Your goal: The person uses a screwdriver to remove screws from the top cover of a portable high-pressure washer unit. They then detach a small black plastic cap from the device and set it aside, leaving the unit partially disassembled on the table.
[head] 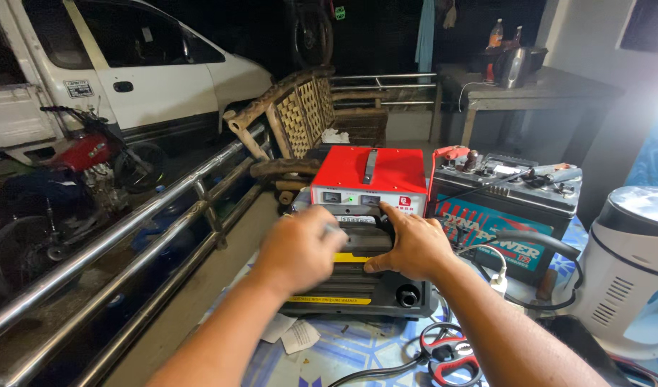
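Where both hands meet, 1 black machine w/ yellow stripes [357, 283] sits on the patterned tabletop [357, 351], just in front of 1 red box unit [368, 179]. Left hand [300, 251]: curled over the machine's top, fingers bent, grip itself not clear. Right hand [411, 247]: flat on the top, forefinger stretched toward the red unit's front panel. Alongside: 1 car battery [508, 208] to the right w/ 1 red clamp [450, 153] at its near corner; 1 white appliance [626, 272] far right; 1 pr red-handled pliers [450, 355] near edge; 1 wicker chair [307, 115] behind; 1 motorbike [64, 186] and 1 white vehicle [128, 64] beyond the steel rails [128, 236].
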